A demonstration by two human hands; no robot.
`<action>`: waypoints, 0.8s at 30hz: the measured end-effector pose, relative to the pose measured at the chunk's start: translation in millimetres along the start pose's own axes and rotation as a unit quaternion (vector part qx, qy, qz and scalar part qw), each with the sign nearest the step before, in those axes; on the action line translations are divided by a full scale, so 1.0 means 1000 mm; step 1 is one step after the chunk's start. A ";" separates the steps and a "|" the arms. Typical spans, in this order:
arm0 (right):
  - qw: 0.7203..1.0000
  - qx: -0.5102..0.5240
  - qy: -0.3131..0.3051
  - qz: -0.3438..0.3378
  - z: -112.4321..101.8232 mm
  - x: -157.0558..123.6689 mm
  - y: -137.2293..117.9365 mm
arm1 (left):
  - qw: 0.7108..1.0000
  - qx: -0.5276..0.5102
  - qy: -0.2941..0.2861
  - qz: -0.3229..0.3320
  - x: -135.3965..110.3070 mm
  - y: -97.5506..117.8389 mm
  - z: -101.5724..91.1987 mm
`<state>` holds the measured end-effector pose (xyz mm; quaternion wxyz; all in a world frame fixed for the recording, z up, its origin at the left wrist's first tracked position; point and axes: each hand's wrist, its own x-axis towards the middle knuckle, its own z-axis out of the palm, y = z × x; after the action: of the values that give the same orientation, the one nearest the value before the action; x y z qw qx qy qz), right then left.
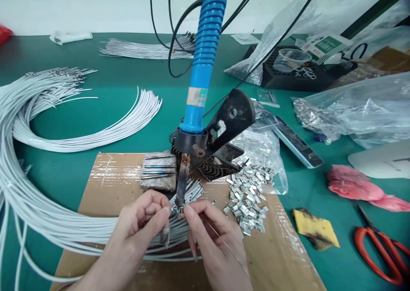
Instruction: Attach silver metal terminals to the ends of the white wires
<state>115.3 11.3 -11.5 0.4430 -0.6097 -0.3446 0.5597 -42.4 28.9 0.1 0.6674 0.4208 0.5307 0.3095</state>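
Note:
A blue-handled soldering iron [206, 47] stands tip down in a black holder [230, 116]. Just left of its tip, my left hand [144, 222] is closed, thumb and forefinger pinched; what they hold is too small to make out. My right hand [214, 239] is pinched right of the tip, with a thin solder wire [229, 250] running through its fingers and back across the palm. A tiny metal piece [181, 210] sits at the tip between both hands. Beneath the hands, a thick bundle of white cables [86, 227] curves in from the left.
Loose metal clips [248, 197] lie on the cardboard [272, 248] beside a plastic bag. Thin metal rods rest on a grey pad [158, 182]. Right of the cardboard are a scorched yellow sponge [315, 229], red-handled scissors [378, 252], pink cloth [355, 184] and a phone [297, 141].

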 end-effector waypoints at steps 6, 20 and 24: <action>1.000 0.003 0.005 -0.007 0.001 -0.001 0.001 | 1.000 -0.007 -0.011 0.007 0.000 0.000 -0.001; 0.997 0.034 -0.038 0.061 -0.002 0.001 -0.004 | 0.999 -0.051 -0.002 -0.003 -0.001 -0.001 0.002; 1.000 -0.015 -0.007 -0.005 -0.002 -0.001 0.001 | 0.998 -0.061 0.000 0.004 -0.001 0.000 0.002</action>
<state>116.9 9.5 -12.3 0.4346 -0.6106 -0.3589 0.5564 -40.9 27.4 0.5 0.6903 0.3814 0.5098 0.3437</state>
